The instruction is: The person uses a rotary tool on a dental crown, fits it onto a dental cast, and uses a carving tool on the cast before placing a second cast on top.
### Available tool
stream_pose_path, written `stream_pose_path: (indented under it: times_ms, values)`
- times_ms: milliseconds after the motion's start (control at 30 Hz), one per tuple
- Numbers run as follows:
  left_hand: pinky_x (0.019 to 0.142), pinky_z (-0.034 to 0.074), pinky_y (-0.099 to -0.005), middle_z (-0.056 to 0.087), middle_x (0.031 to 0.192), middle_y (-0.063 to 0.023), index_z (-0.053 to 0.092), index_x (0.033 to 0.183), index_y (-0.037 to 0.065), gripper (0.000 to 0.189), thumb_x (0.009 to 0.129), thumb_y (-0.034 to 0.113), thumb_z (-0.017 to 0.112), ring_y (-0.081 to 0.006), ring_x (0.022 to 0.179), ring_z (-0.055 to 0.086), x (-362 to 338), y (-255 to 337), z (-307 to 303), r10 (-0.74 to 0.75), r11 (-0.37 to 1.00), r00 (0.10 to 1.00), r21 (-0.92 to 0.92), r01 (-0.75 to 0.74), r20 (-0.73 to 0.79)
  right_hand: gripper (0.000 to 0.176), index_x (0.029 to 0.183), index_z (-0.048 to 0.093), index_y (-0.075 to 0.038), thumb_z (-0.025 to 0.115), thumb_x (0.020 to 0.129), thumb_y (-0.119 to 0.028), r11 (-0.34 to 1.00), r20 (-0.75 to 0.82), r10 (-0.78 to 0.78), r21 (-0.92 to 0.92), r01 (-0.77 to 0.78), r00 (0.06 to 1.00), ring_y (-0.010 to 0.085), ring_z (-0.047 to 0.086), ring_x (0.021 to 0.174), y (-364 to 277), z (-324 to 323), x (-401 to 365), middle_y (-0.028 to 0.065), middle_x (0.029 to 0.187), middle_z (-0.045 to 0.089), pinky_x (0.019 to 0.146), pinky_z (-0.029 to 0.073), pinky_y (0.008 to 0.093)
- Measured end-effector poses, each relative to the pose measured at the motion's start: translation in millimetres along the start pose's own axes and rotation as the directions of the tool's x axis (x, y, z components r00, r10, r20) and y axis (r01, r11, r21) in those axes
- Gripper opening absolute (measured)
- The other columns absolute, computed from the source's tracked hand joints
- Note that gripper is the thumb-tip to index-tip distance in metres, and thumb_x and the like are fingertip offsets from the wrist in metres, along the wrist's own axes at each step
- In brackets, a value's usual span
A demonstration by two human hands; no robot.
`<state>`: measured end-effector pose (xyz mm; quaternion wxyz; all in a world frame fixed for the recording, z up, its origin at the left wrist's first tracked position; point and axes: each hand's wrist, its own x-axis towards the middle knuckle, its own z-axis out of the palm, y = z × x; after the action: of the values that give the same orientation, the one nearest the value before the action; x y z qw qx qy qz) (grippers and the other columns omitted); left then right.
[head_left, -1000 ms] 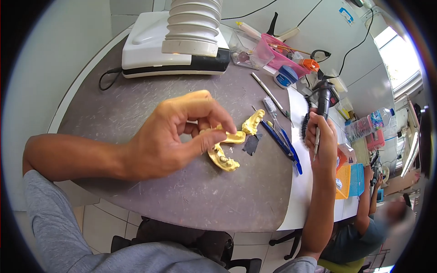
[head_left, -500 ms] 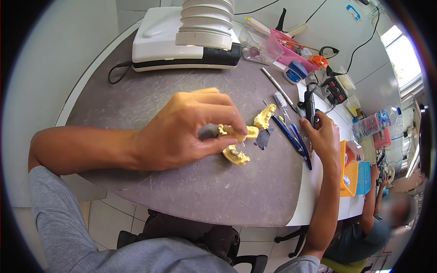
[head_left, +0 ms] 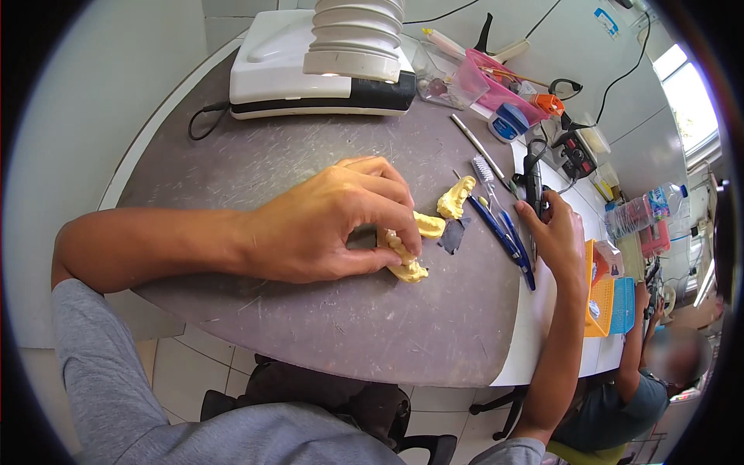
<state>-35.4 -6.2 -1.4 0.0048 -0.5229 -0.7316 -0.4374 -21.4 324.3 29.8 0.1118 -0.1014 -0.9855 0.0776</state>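
Observation:
My left hand (head_left: 333, 221) is closed in a pinch, thumb and fingertips gripping a yellow dental cast (head_left: 408, 273) low over the grey desktop; my fingers hide part of it. Just right of the fingertips lies a second yellow cast piece (head_left: 430, 225). Another yellow cast piece (head_left: 456, 197) sits beyond it, near a dark grey scrap (head_left: 452, 237). My right hand (head_left: 558, 232) has its fingers curled at the lower end of a black rotary handpiece (head_left: 532, 180). Blue-handled tools (head_left: 496, 230) and a small white-bristled brush (head_left: 483, 170) lie to the left of that hand.
A white machine (head_left: 298, 74) with a ribbed hose (head_left: 356, 35) stands at the back. Behind the tools are a blue-lidded jar (head_left: 508, 122), a pink bin (head_left: 496, 81) and a black control box (head_left: 576, 152). Yellow (head_left: 599, 298) and blue baskets (head_left: 622, 306) and a co-worker (head_left: 620, 411) are at right.
My left hand has moved slightly right and down, bringing its fingertips onto the lower yellow cast. My right hand stays at the handpiece. The whole view has shifted slightly.

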Motion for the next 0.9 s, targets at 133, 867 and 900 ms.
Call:
stream_pose_path:
  times_ms: [133,867,900]
  values:
    - [0.096,0.049,-0.0377,0.07,0.102,-0.004,0.075,0.099,0.009,0.021,0.079,0.005,0.08,-0.0254,0.112,0.058,0.2,-1.8,-1.0,-0.013,1.0,1.0,-0.02,0.013,0.027,0.06,0.111,0.068,0.005,0.075,0.085,-0.049,1.0,-0.012,-0.009,-0.003,0.009,1.0,0.023,0.061,0.059,2.3,0.2,0.3,0.0134,0.065,0.064,0.058,0.046,0.0386]
    - [0.095,0.049,-0.0376,0.07,0.105,-0.0054,0.076,0.099,0.009,0.017,0.082,0.009,0.079,-0.0254,0.113,0.059,1.9,-6.7,-8.2,0.005,0.997,0.993,-0.072,0.003,0.117,0.051,0.108,0.07,0.0,0.071,0.086,-0.047,0.989,-0.004,0.044,-0.142,-0.044,0.999,0.0299,0.069,0.073,1.6,-8.5,-1.1,0.0187,0.078,0.071,0.07,0.052,0.0412]
    - [0.095,0.049,-0.0376,0.07,0.105,-0.0054,0.076,0.099,0.009,0.017,0.082,0.009,0.079,-0.0254,0.113,0.059,2.0,-5.7,-8.9,0.004,0.997,0.993,-0.073,0.004,0.116,0.051,0.108,0.07,0.0,0.072,0.086,-0.047,0.988,-0.017,0.029,-0.154,-0.031,0.999,0.0297,0.069,0.073,3.2,-8.1,-0.9,0.0182,0.078,0.07,0.07,0.051,0.0411]
